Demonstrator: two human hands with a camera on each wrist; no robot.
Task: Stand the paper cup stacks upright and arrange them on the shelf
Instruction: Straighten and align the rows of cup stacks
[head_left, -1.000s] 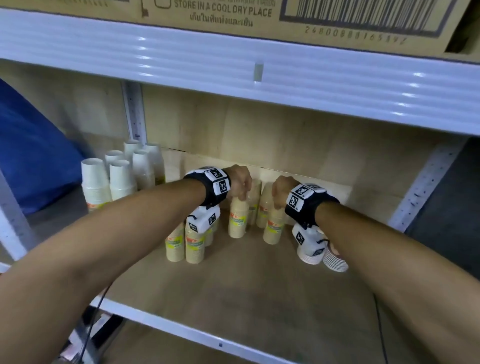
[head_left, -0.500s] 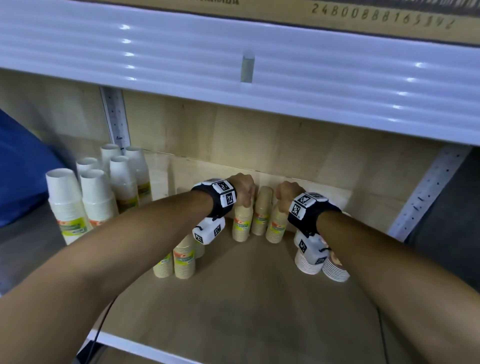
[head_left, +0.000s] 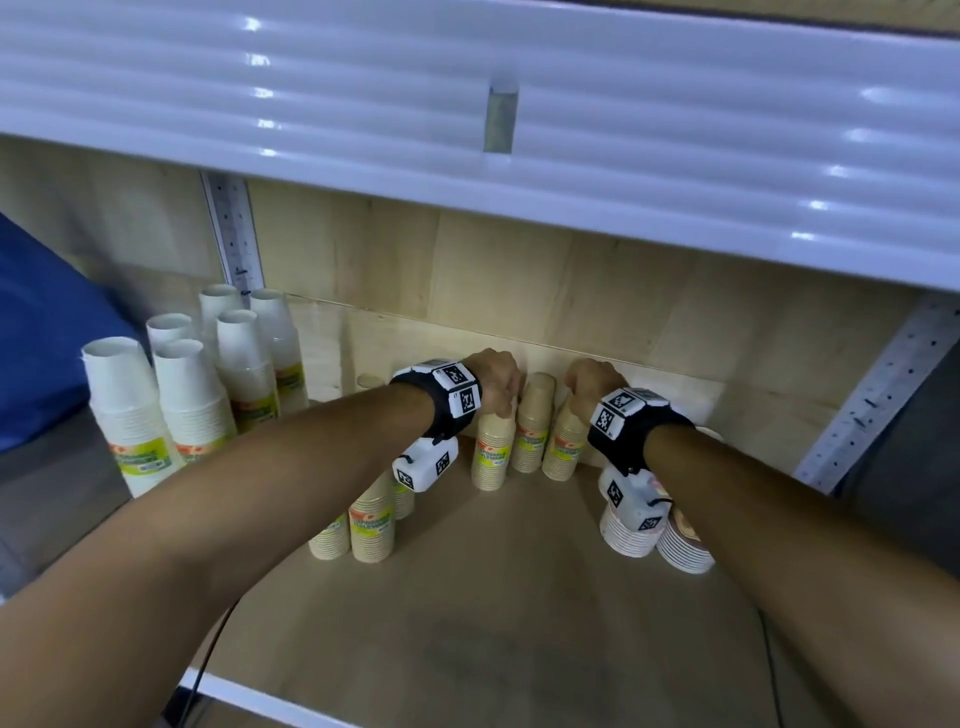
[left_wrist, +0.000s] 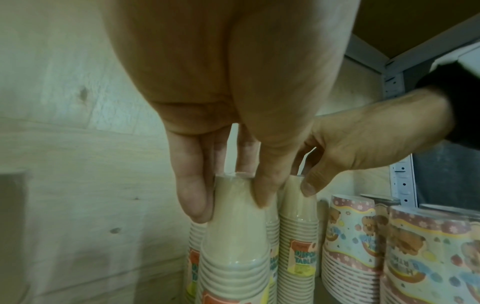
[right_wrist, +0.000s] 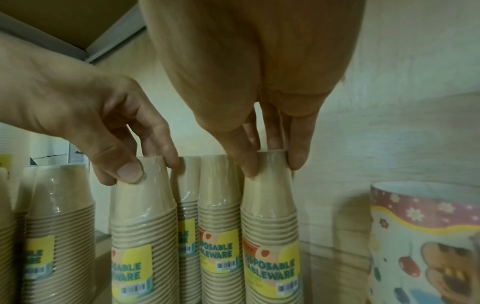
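Note:
Wrapped stacks of tan paper cups stand upright, bottoms up, near the back of the wooden shelf (head_left: 519, 613). My left hand (head_left: 496, 387) (left_wrist: 228, 195) pinches the top of one tan stack (head_left: 491, 460) (left_wrist: 233, 236). My right hand (head_left: 592, 382) (right_wrist: 271, 164) pinches the top of another tan stack (head_left: 563, 449) (right_wrist: 270, 205). A third tan stack (head_left: 534, 423) stands between them, a little further back. Two more tan stacks (head_left: 371, 525) stand nearer the front, under my left forearm.
Tall white cup stacks (head_left: 122, 415) crowd the shelf's left end beside a blue bag (head_left: 47, 332). Patterned party cups (head_left: 631, 535) (right_wrist: 426, 236) sit under my right wrist. A white metal shelf beam (head_left: 467, 104) hangs low overhead. The wooden back wall (head_left: 519, 291) is close behind.
Both hands keep hold of the same stack tops and have edged toward the back wall. The head view has tilted down, so the upper cardboard box has left the picture.

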